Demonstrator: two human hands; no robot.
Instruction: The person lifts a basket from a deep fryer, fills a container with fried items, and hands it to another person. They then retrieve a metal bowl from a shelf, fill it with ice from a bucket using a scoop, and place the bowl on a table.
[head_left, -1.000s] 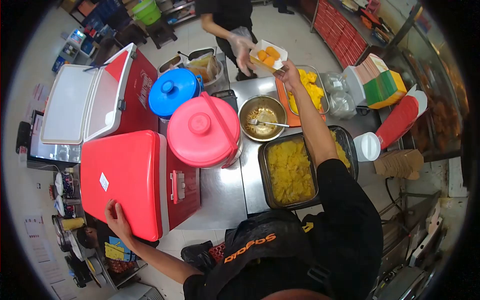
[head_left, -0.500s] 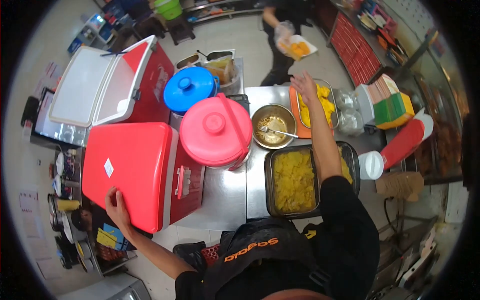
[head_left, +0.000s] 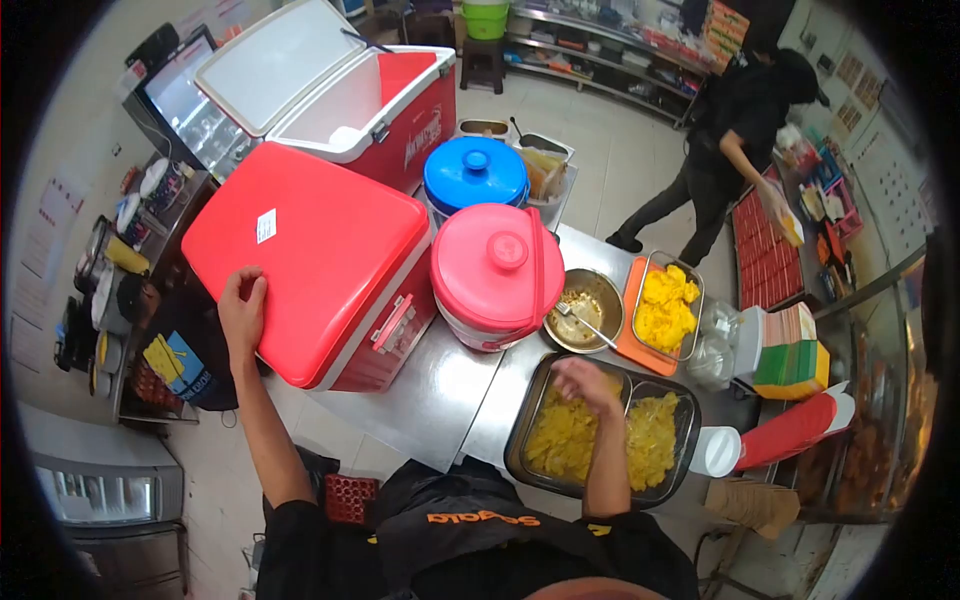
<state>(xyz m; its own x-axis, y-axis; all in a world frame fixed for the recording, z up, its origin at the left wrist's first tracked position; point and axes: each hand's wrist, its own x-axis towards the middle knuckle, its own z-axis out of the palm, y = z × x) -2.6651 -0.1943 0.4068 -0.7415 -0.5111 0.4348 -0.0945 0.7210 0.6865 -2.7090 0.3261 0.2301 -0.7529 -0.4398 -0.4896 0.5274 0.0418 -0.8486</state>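
Left hand (head_left: 243,310): fingers spread flat on closed red cooler (head_left: 320,250), at table (head_left: 440,390) left edge | Right hand (head_left: 588,385): fingers curled over yellow food (head_left: 560,445) in tray (head_left: 560,487), table's near edge; grip cannot be told

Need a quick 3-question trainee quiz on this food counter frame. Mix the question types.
1. True or false: the left hand lies flat on the lid of the closed red plastic cooler.
2. The right hand is over: A) the round steel bowl with a fork, B) the dark rectangular tray of yellow food, C) the blue-lidded round tub.
3. What colour is the lid of the round tub with a carry handle nearest the right hand?
Key: 1 true; 2 B; 3 pink.
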